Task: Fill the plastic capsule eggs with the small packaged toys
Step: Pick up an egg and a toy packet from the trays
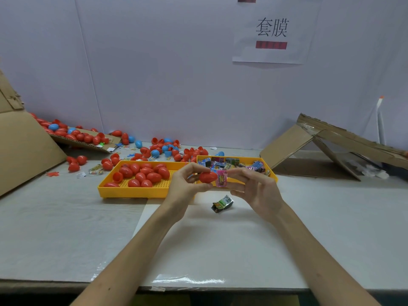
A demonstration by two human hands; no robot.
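Head view, centre of frame: left grip (pixel 185 182) curled round a red capsule egg (pixel 207 176), thumb and fingertips pinching it, held up clear of the table (pixel 66 228). Right grip (pixel 258 191) closed on a pink packaged toy (pixel 221 178), pinched between thumb and forefinger, pressed right up against the egg's side. Looks like the loading step, toy meeting shell. Egg split open, whole, or only a half? Hard to tell from here, any mouth hidden behind the packet.

Next move, by the look of it: packet squeezed narrow, lined up with the opening, pushed fully inside, then the shell snapped shut without trapping a foil edge in the seam.

Both forearms in from the lower edge, converging on mid-frame, wrists raised, palms turned toward each other, spare fingers of the right grip fanned loose.

Left-of-centre tray (pixel 123 192) loaded with red eggs, right-of-centre tray (pixel 272 176) holding mixed toy packets, one dark loose packet (pixel 223 203) lying on the table just below the grips. Plenty more loose eggs (pixel 81 160), red and blue, strewn toward the left side of the frame.
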